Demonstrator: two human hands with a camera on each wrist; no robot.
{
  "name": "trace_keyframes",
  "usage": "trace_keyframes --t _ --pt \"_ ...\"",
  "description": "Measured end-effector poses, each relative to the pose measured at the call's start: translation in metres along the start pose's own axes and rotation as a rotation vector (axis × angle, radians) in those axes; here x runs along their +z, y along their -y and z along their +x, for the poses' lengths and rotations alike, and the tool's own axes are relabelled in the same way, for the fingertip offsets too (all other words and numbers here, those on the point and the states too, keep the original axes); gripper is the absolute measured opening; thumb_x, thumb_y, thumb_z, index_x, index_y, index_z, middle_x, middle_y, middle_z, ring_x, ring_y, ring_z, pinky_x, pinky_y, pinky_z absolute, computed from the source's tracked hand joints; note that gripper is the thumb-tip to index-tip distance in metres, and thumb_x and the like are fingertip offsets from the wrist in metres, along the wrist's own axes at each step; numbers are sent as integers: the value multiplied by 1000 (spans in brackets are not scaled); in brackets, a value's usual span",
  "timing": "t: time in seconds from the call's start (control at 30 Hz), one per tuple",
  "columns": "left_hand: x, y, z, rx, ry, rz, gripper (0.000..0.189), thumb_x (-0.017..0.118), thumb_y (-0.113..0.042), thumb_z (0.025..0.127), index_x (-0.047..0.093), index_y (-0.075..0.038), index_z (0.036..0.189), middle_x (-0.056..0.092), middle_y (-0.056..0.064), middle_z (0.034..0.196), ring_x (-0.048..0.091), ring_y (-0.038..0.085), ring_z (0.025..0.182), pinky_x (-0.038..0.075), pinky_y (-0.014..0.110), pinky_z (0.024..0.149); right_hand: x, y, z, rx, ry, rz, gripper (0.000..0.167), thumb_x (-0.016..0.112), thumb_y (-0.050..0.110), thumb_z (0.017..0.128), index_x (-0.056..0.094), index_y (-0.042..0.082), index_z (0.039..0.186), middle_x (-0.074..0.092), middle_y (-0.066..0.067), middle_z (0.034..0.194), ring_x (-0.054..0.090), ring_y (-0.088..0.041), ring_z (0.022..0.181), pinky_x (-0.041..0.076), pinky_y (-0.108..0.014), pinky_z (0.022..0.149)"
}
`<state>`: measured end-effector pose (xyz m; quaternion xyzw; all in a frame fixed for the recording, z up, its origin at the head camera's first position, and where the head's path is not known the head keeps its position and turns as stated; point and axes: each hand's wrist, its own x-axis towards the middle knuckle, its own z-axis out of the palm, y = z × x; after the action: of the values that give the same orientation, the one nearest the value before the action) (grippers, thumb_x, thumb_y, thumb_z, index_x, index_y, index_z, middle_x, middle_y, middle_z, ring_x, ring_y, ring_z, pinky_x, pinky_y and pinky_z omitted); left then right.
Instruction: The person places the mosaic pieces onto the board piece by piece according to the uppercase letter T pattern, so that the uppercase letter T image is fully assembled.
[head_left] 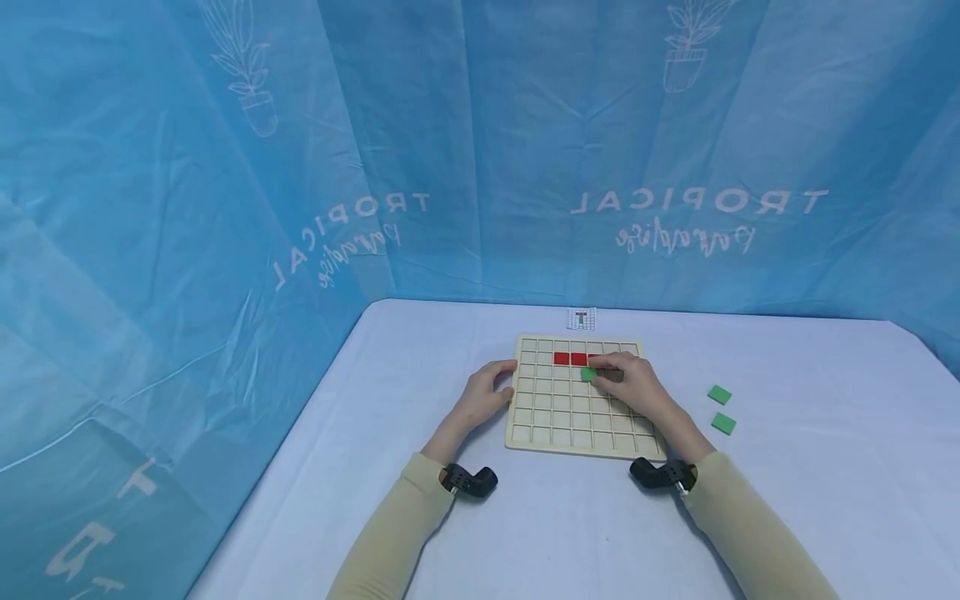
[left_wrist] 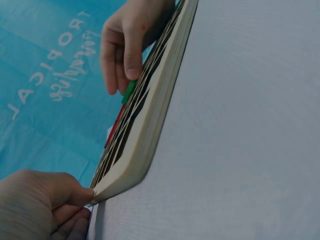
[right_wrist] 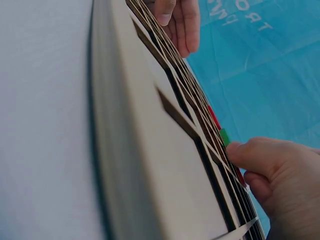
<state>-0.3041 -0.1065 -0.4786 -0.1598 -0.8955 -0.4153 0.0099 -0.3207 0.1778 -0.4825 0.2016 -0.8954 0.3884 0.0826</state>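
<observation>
A pale wooden grid board [head_left: 522, 429] lies on the table. Along its upper rows runs a line of red square tiles [head_left: 562, 358], the rightmost partly covered by my right hand [head_left: 633, 385]. That hand pinches a green square tile [head_left: 588, 375] just below the red row, thumb at its edge in the right wrist view. At the board's left edge is my left hand [head_left: 483, 396], fingertips and thumb touching the rim with a gap between them. In the right wrist view the left hand's fingers [right_wrist: 191, 30] look straight.
Two loose green tiles, an upper one [head_left: 719, 394] and a lower one [head_left: 723, 423], lie on the white cloth right of the board. Behind the board sits a small printed pattern card [head_left: 581, 319]. Blue printed curtains [head_left: 525, 167] enclose the table's back and left.
</observation>
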Motion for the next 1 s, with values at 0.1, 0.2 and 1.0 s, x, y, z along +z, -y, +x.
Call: trace_keyframes --t 0.1,0.2,1.0 --pt "0 0 -1 -5 -3 0 47 58 -5 90 48 -3 136 49 8 137 42 19 129 34 29 108 1 3 2 -12 -20 19 33 72 15 85 67 6 116 65 -10 114 58 -28 106 47 -47 93" --pt "0 1 -1 -7 -7 0 47 58 -4 90 48 -3 135 49 9 137 42 20 128 34 29 108 2 7 5 -22 -28 43 33 72 15 85 66 6 116 65 -9 114 58 -29 106 48 -47 92" --pt "0 -3 -1 -12 1 9 47 58 -4 90 47 -4 136 48 9 137 42 19 129 33 28 108 10 7 9 -18 -25 27 28 68 15 88 68 7 114 65 -8 113 57 -27 105 51 -43 87"
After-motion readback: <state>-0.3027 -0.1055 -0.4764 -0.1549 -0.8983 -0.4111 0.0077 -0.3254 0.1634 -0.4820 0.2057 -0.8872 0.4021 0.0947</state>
